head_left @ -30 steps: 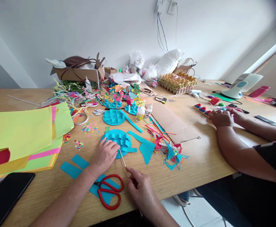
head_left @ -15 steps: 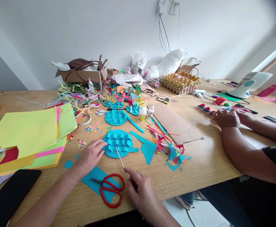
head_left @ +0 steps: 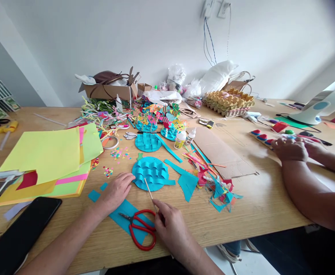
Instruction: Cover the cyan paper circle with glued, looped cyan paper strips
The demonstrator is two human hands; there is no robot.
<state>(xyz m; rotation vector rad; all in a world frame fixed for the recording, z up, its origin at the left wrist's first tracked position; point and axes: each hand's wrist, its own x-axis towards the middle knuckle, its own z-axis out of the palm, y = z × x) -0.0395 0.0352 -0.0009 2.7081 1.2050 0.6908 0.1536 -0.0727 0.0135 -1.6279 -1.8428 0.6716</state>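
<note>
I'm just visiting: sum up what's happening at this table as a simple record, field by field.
Left hand: the left hand has its fingertips at the left edge of a woven blue disc
Right hand: the right hand holds a thin stick, tip at the disc's raised strips
Close by: red-handled scissors lying on blue paper
Beyond: a second blue disc, two glue bottles
Far left: black smartphone
Neighbour: a co-worker's hands, at the right
</note>
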